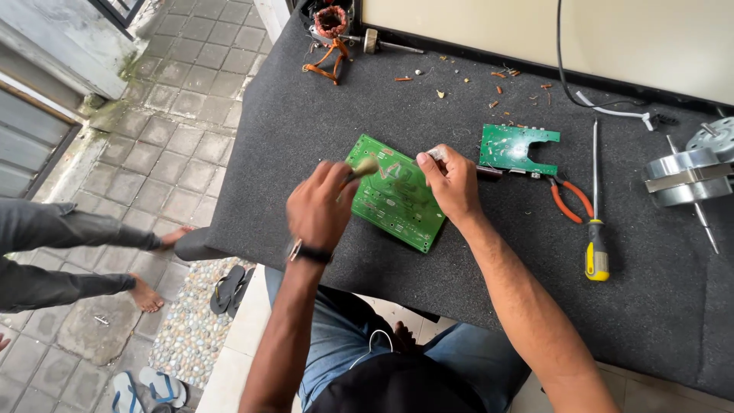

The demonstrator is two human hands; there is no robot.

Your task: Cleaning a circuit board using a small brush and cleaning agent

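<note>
Midway, by the look: large green circuit board (396,193) lying flat on dark felt mat (489,252), brushing under way. Left hand (319,206) curled tight round a small brush (361,170) on the board's upper edge; right hand (451,182) pinching something pale, bracing the far edge. Smaller green board (514,148) untouched beside orange-handled pliers (572,200).

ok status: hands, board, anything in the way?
Left hand grips brush over large green board. Right hand pins the board's far edge. Smaller board, pliers alongside, apart.
</note>
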